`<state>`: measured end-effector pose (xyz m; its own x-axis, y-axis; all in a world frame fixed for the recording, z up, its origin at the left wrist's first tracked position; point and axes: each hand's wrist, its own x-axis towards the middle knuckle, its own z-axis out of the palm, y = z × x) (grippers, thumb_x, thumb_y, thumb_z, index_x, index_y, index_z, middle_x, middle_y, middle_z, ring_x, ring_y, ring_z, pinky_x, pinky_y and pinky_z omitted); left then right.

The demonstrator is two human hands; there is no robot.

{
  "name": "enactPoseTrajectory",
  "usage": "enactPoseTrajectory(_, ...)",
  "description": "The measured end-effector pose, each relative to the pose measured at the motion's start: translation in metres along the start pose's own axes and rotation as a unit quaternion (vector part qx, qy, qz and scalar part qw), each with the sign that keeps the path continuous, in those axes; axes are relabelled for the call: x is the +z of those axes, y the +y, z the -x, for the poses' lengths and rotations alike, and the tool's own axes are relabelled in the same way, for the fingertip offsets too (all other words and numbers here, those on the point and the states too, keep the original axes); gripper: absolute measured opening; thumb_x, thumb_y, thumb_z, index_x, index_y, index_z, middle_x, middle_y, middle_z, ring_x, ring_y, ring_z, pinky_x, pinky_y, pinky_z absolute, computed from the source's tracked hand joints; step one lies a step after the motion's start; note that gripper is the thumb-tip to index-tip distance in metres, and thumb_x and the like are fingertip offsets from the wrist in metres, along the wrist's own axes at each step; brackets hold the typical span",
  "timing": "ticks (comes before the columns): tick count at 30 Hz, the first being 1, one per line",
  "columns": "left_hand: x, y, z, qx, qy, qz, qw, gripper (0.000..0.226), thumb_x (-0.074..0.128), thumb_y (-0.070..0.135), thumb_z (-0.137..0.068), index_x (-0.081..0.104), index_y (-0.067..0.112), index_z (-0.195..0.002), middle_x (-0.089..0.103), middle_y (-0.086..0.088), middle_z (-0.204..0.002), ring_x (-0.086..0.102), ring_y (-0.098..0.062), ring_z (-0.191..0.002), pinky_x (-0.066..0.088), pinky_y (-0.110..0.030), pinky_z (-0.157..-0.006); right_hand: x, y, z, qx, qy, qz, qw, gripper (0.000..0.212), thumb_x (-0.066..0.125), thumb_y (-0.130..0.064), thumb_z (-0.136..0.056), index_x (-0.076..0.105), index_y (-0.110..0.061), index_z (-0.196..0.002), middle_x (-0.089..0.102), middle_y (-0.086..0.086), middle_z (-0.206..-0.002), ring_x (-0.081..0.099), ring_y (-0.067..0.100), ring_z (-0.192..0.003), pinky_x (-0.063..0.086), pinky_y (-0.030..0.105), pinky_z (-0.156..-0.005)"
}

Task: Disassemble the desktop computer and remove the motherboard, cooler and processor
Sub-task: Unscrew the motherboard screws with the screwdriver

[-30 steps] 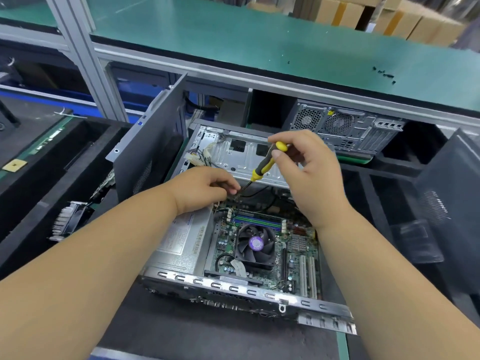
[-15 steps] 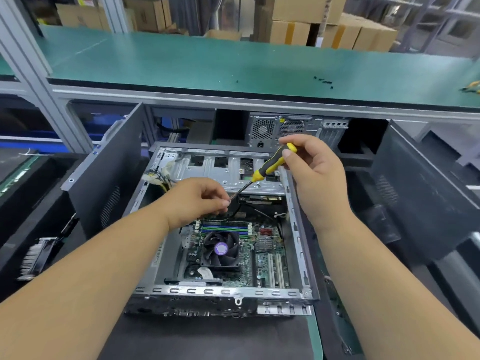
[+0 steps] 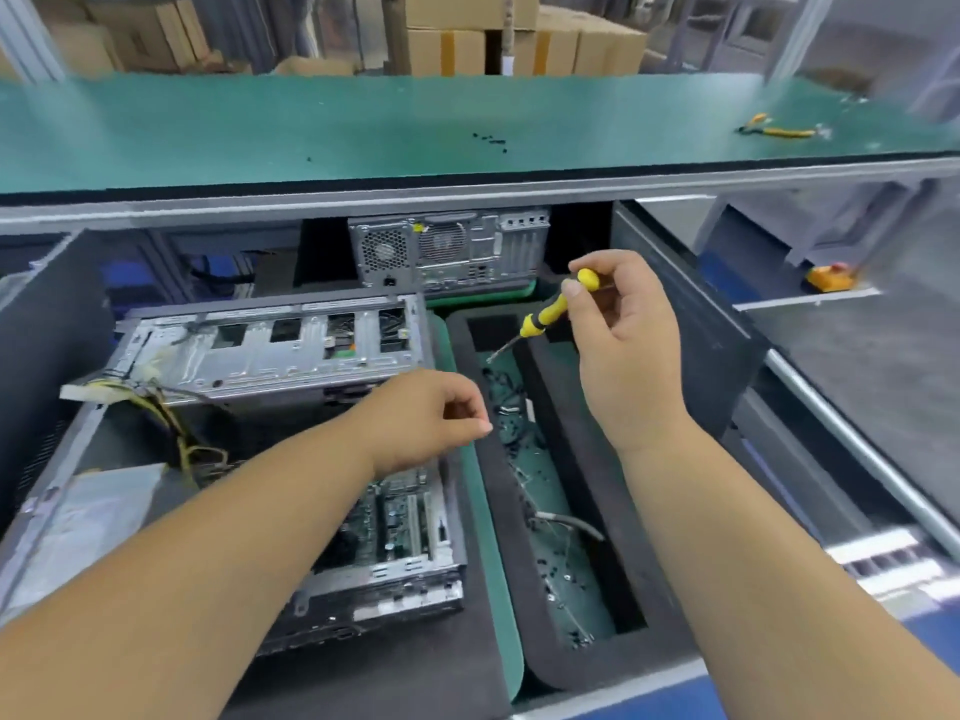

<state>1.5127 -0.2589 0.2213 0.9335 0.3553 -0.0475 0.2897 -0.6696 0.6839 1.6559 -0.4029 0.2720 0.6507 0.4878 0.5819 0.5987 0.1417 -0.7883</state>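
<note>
Fingers (image 3: 470, 415) of the left hand (image 3: 421, 420) are curled in with the tips pinched together at about 3 o'clock of the palm, over the right edge of the open desktop computer (image 3: 270, 356); whether a screw sits between them is too small to tell. That hand hangs just short of the foam tray (image 3: 587, 662), which lies at its 3 o'clock and runs long from 12 to 6 o'clock, with small dark screws (image 3: 524, 444) strewn along its green floor. The motherboard (image 3: 400, 517) is inside the case, at the left hand's 6 o'clock, partly hidden by the forearm; the cooler and processor are not visible. Over the tray's far end, the right hand (image 3: 623, 335) grips a yellow screwdriver (image 3: 550, 314), its shaft slanting down toward 7 o'clock. My guess is a drop into the tray comes next, and the left hand is the nearer.
</note>
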Motion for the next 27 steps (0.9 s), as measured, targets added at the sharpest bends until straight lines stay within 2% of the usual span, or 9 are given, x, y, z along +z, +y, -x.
enactPoseTrajectory(2, 0.022, 0.019, -0.017, 0.01, -0.049, -0.09, 0.995, 0.014, 0.066, 0.042, -0.087, 0.066, 0.03, -0.08, 0.065, 0.012, -0.075, 0.061, -0.007, -0.073, 0.052, -0.029, -0.07, -0.017, 0.011, 0.002, 0.018, -0.003, 0.024, 1.0, 0.005, 0.055, -0.022, -0.097, 0.052, -0.018, -0.098, 0.058, -0.015, -0.081, 0.063, 0.004, -0.075, 0.049, 0.017, -0.067)
enactPoseTrajectory(5, 0.053, 0.04, -0.039, 0.021, -0.089, -0.188, 0.978, 0.018, 0.06, 0.045, -0.09, 0.063, 0.029, -0.081, 0.06, 0.013, -0.076, 0.059, -0.011, -0.078, 0.049, -0.029, -0.069, -0.037, 0.027, 0.006, 0.046, 0.007, 0.059, 0.997, 0.013, 0.055, -0.032, -0.096, 0.046, -0.023, -0.096, 0.061, -0.011, -0.08, 0.065, 0.007, -0.074, 0.052, 0.027, -0.065)
enactPoseTrajectory(9, 0.078, 0.052, -0.054, 0.012, -0.114, -0.206, 0.972, 0.022, 0.055, 0.047, -0.092, 0.062, 0.031, -0.079, 0.063, 0.01, -0.078, 0.058, -0.012, -0.077, 0.042, -0.027, -0.064, -0.053, 0.041, 0.009, 0.072, 0.007, 0.065, 0.995, 0.015, 0.053, -0.037, -0.097, 0.044, -0.025, -0.097, 0.066, -0.007, -0.084, 0.065, 0.008, -0.076, 0.055, 0.034, -0.068)
enactPoseTrajectory(13, 0.083, 0.051, -0.056, 0.005, -0.12, -0.21, 0.97, 0.023, 0.053, 0.049, -0.092, 0.061, 0.033, -0.078, 0.061, 0.012, -0.076, 0.056, -0.007, -0.074, 0.041, -0.026, -0.063, -0.055, 0.046, 0.009, 0.079, -0.014, 0.055, 0.995, 0.015, 0.054, -0.036, -0.097, 0.044, -0.025, -0.097, 0.066, -0.006, -0.083, 0.066, 0.008, -0.075, 0.054, 0.028, -0.066)
enactPoseTrajectory(19, 0.056, 0.034, -0.043, -0.015, -0.049, -0.177, 0.983, 0.018, 0.057, 0.047, -0.09, 0.064, 0.033, -0.081, 0.063, 0.014, -0.077, 0.059, -0.006, -0.074, 0.051, -0.031, -0.07, -0.031, 0.04, 0.004, 0.087, -0.061, 0.011, 0.994, 0.013, 0.056, -0.034, -0.097, 0.046, -0.028, -0.102, 0.067, -0.008, -0.086, 0.066, 0.008, -0.078, 0.054, 0.026, -0.069)
enactPoseTrajectory(24, 0.014, 0.007, -0.016, -0.046, 0.068, -0.091, 0.992, 0.014, 0.062, 0.041, -0.088, 0.064, 0.034, -0.076, 0.06, 0.015, -0.069, 0.056, -0.001, -0.067, 0.044, -0.026, -0.064, 0.012, 0.019, -0.003, 0.061, -0.11, -0.023, 0.992, 0.007, 0.055, -0.031, -0.097, 0.055, -0.033, -0.104, 0.067, -0.013, -0.093, 0.065, 0.007, -0.083, 0.051, 0.02, -0.072)
enactPoseTrajectory(27, -0.013, -0.014, 0.005, -0.079, 0.11, -0.061, 0.989, 0.015, 0.064, 0.037, -0.088, 0.064, 0.033, -0.074, 0.061, 0.014, -0.068, 0.058, -0.005, -0.068, 0.047, -0.028, -0.066, 0.042, 0.006, -0.005, 0.047, -0.145, -0.037, 0.988, 0.005, 0.054, -0.03, -0.098, 0.057, -0.031, -0.102, 0.067, -0.013, -0.095, 0.065, 0.008, -0.085, 0.053, 0.024, -0.075)
